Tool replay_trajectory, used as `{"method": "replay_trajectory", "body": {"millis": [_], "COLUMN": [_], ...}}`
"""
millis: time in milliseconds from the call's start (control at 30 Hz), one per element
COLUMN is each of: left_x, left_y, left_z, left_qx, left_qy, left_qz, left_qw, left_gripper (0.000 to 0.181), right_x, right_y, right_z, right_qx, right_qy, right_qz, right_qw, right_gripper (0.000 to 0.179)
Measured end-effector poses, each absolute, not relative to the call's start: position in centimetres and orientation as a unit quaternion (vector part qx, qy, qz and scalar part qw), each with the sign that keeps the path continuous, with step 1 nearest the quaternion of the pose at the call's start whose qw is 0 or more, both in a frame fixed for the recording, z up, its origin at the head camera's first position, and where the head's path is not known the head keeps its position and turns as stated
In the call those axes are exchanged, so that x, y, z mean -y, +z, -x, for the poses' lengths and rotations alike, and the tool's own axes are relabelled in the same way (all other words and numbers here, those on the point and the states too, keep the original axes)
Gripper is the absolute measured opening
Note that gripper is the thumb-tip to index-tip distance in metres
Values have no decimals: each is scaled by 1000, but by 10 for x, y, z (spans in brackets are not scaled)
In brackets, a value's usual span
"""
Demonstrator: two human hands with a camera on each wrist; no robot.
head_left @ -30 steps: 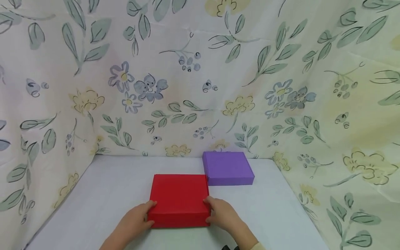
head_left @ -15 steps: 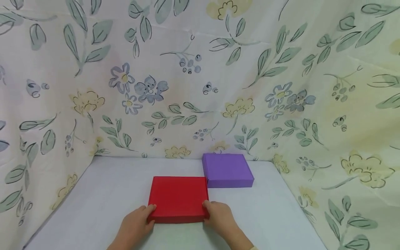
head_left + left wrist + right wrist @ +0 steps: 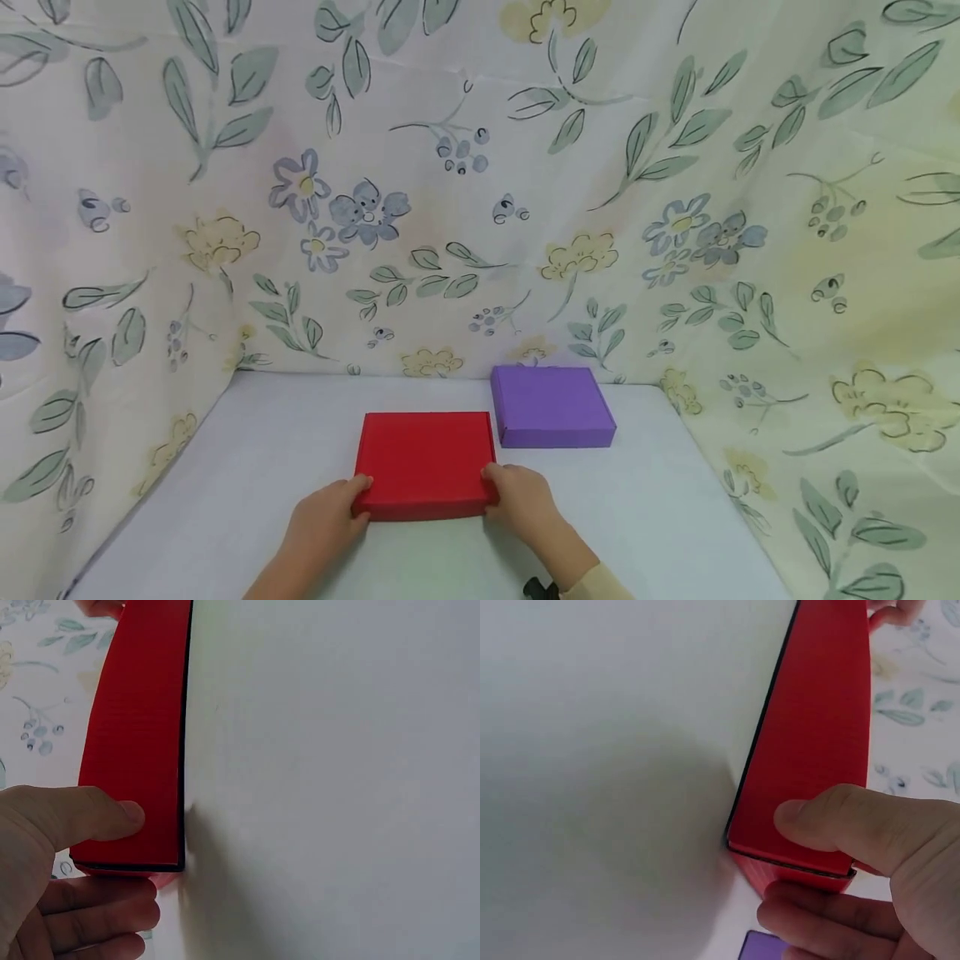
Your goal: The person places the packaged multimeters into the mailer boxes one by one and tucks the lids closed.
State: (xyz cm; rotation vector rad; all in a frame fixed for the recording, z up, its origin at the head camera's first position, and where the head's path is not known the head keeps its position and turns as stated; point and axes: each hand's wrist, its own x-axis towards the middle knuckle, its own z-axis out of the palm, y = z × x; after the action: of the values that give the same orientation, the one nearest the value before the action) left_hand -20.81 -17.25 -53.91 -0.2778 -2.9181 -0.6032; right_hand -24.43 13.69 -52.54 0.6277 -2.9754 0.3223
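A flat red cardboard box (image 3: pixel 423 458) is held between both hands, its broad face upward in the head view. My left hand (image 3: pixel 324 518) grips the near left corner; in the left wrist view its thumb (image 3: pixel 112 817) lies on the long narrow side and its fingers (image 3: pixel 112 919) are at the short end. At the opposite corner my right hand (image 3: pixel 525 502) holds on in the same way, the thumb (image 3: pixel 810 825) pressing the long side in the right wrist view. Whether the box touches the table beneath cannot be told.
A purple box (image 3: pixel 553 407) lies behind and to the right of the red one, at the back of the white table (image 3: pixel 285 425). Floral cloth (image 3: pixel 450 208) hangs behind and along both sides. A small black object (image 3: pixel 540 589) shows by the right wrist.
Both hands have carried the red box slightly left and away from me, so a gap now shows between it and the purple box. Less of its front side shows than a second ago.
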Motion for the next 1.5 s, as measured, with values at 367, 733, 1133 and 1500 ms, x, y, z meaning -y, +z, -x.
{"method": "replay_trajectory", "body": {"millis": [367,733,1133,1500], "left_x": [177,169,171,158], "left_y": [-537,-529,-534,-499], "left_z": [260,303,327,334], "left_qx": [973,974,979,989], "left_qy": [-204,-206,-189,-109], "left_qz": [94,90,80,97], "left_qw": [58,37,11,-32], "left_gripper": [52,50,48,25], "right_x": [-112,-104,-99,-110], "right_y": [-516,-514,-512,-489], "right_z": [288,323,336,349], "right_qx": [986,992,996,991], "right_qy": [8,-32,-19,-25], "right_qz": [-153,-112,-89,-126], "right_qw": [61,51,13,-36], "right_gripper": [39,28,37,26]}}
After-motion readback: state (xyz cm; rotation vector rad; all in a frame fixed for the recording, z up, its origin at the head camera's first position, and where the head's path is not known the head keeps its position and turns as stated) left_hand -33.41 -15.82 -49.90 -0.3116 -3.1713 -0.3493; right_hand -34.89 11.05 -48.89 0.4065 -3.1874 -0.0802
